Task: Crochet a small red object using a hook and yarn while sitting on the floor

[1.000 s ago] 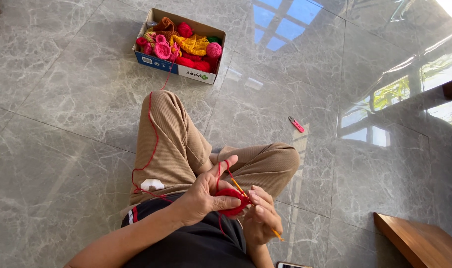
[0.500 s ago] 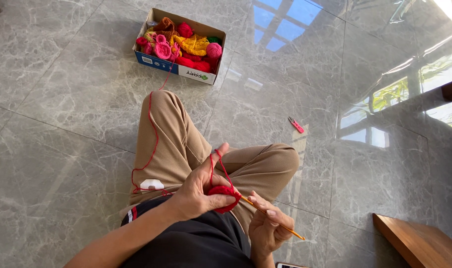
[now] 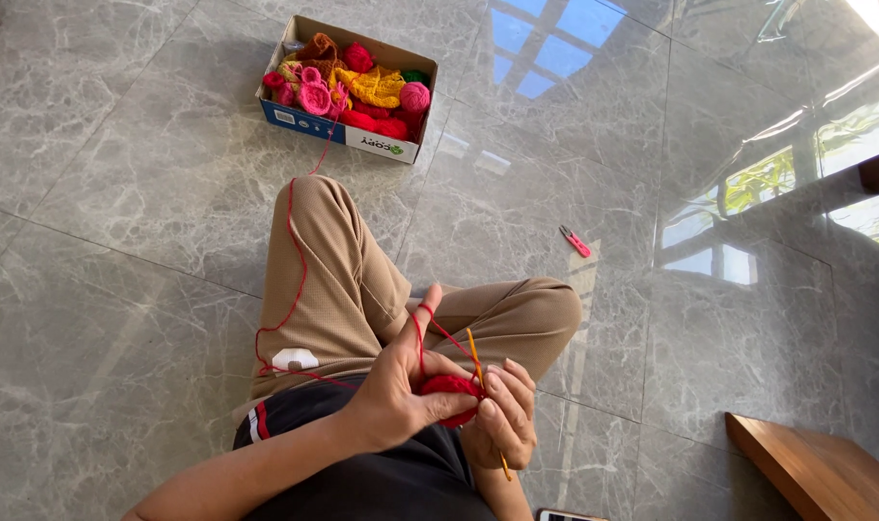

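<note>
One red crochet piece (image 3: 451, 390), one yellow hook (image 3: 486, 400), two hands' fingers (image 3: 492, 384) around them

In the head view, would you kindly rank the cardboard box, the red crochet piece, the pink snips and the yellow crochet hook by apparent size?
1. cardboard box, clearly largest, though farthest away.
2. red crochet piece, partly hidden between the hands.
3 and 4. yellow crochet hook and pink snips: unsure, since the hook is partly covered and much nearer the camera.
</note>
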